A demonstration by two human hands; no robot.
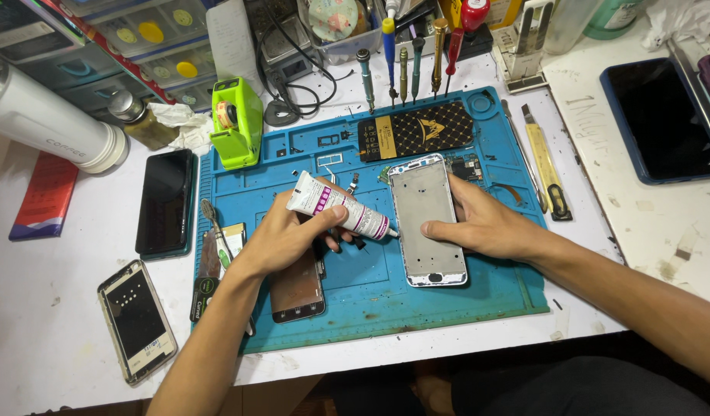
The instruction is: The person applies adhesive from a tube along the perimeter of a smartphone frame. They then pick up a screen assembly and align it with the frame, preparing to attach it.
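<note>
The left hand grips a white glue tube, its tip at the phone frame. The right hand lies open, pressing the frame onto the blue mat.

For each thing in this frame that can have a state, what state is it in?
Left hand: closed around the glue tube.
Glue tube: held tilted, nozzle at the frame's left edge.
Right hand: pressed flat on the phone frame, grip open.
Phone frame: lying flat on the blue mat, screen removed.
Dark phone: screen off, lying left of the mat.
Blue-cased phone: screen off.
Screwdrivers: standing upright in a row.
</note>
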